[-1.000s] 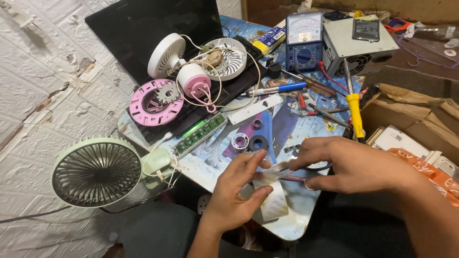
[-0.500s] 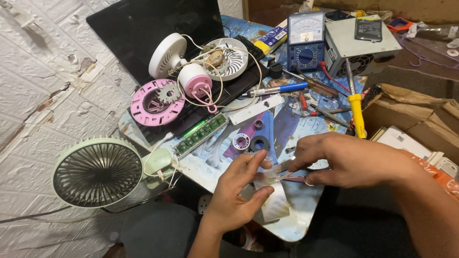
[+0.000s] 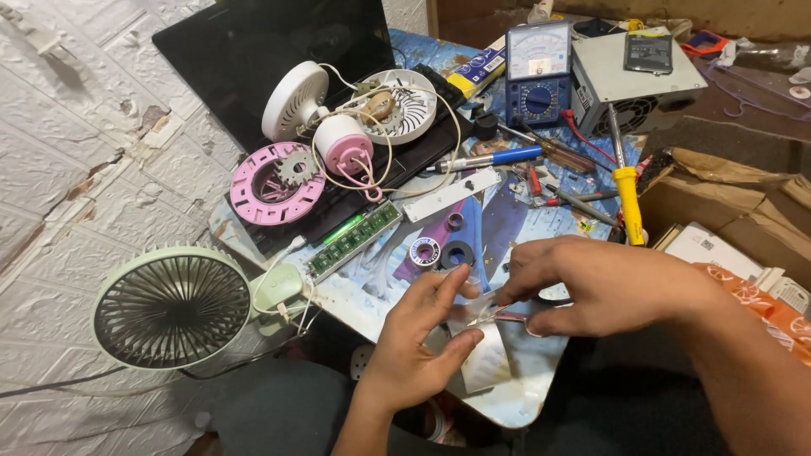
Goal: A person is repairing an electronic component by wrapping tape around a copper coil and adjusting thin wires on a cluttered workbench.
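Thin metal strip (image 3: 494, 317), perhaps, between hands (image 3: 507, 317).

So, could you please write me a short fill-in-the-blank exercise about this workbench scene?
1. The small desk fan beside the left hand is pale ____.
2. The soldering iron beyond the right hand has a ____ handle.
3. The round toothed fan part lying on the laptop is ____.
4. The meter with the dial has a ____ body.

Missing words: green; yellow; pink; blue
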